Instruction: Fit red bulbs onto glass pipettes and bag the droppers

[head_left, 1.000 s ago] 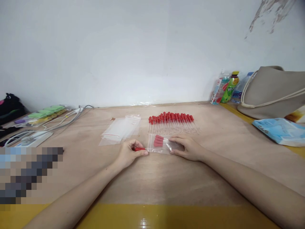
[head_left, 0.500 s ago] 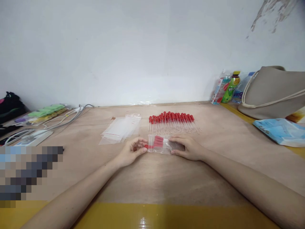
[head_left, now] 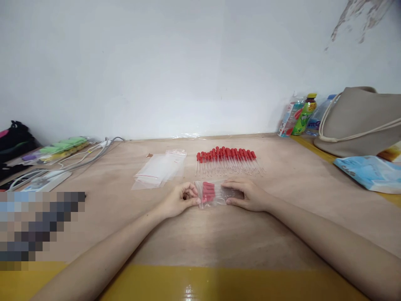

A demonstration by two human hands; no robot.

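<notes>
A small clear zip bag (head_left: 219, 201) lies on the table between my hands. In it several droppers with red bulbs (head_left: 208, 192) lie side by side, bulbs toward the left end and clear tubes toward the right. My left hand (head_left: 181, 200) is closed at the bag's left end, thumb and fingers pinching its edge. With thumb below and fingers above, my right hand (head_left: 246, 194) grips the bag's right end. Behind the bag lies a row of loose droppers (head_left: 225, 154), red bulbs away from me. A stack of flat zip bags (head_left: 159, 169) rests to the left of that row.
At the left are a power strip (head_left: 48, 180) with cables and a pack of green and yellow items (head_left: 64, 146). Bottles (head_left: 304, 115), a grey-beige bag (head_left: 360, 119) and a blue packet (head_left: 369, 172) stand or lie at the right. A white wall (head_left: 175, 75) bounds the back.
The red bulb by my left hand has gone into the bag and lies alongside the others. My left hand has shifted slightly right onto the bag's edge; my right hand has hardly moved.
</notes>
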